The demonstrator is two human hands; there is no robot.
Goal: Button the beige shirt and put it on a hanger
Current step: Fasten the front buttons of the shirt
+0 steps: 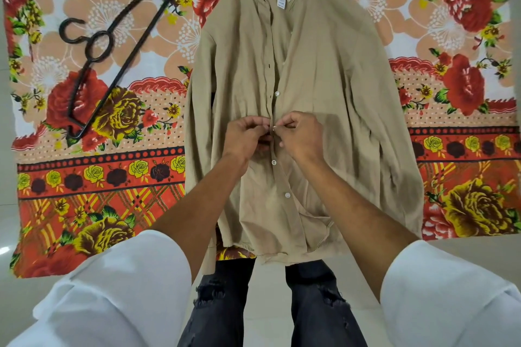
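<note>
Found left hand [248,135] and right hand [300,134] meeting at the front placket of the beige long-sleeved cotton shirt [332,87], fingers of both curled and pinching fabric on either side of one small white button [274,128]. Judged this as easing the button through its hole, each edge gripped to keep it taut and aligned. Counted two white buttons below it toward the hem, apparently fastened, and another [276,93] above, state not determinable. Noted open buttonholes further up toward the collar, so reckoned buttoning roughly half done. Located the shirt flat and front up on the red-and-orange floral cloth [84,177], collar at the far edge, hem at the near edge, presumably spread so to line up the plackets. Located the black triangular hanger [133,46] toward the cloth's far left corner, well apart from the shirt, untouched, within reach for the hanging step.
</note>
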